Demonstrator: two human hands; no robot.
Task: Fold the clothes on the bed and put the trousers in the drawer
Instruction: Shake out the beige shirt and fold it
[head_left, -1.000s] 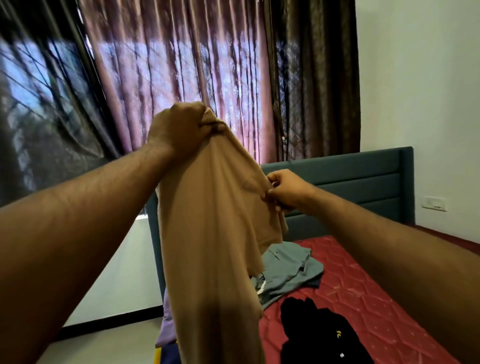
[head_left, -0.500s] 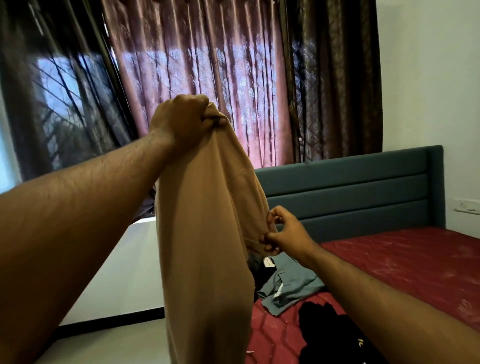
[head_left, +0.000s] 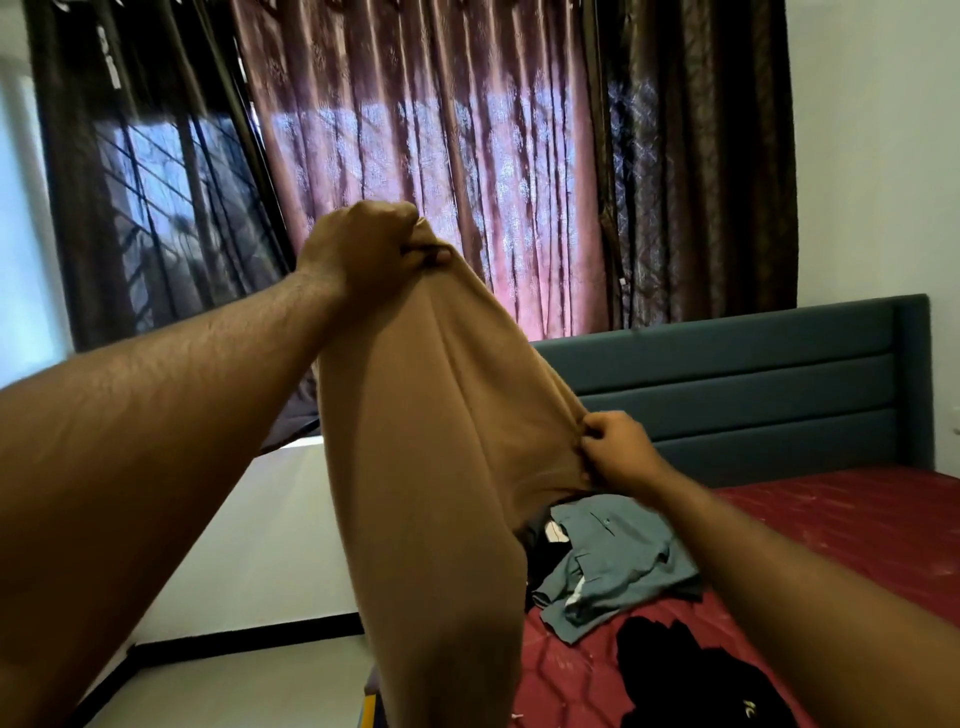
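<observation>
- Trousers (head_left: 431, 467), tan, hang in the air over the edge of the bed (head_left: 857, 519); my left hand (head_left: 363, 249) is clenched on the top, my right hand (head_left: 618, 447) pinches the lower side edge.
- Step in hand, I judge: straightening them to begin folding.
- Next I should bring both edges together, legs aligned, then lay them flat beside the grey-blue shirt (head_left: 613, 561) and black garment (head_left: 691, 675).

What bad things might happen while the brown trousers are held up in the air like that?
1. The tan trousers hang past the bed edge, so the legs may drag on the floor.
2. The right hand only pinches the fabric; it could slip.
3. Laid down carelessly, they could land on the grey-blue shirt and black garment, muddling the pile.
</observation>
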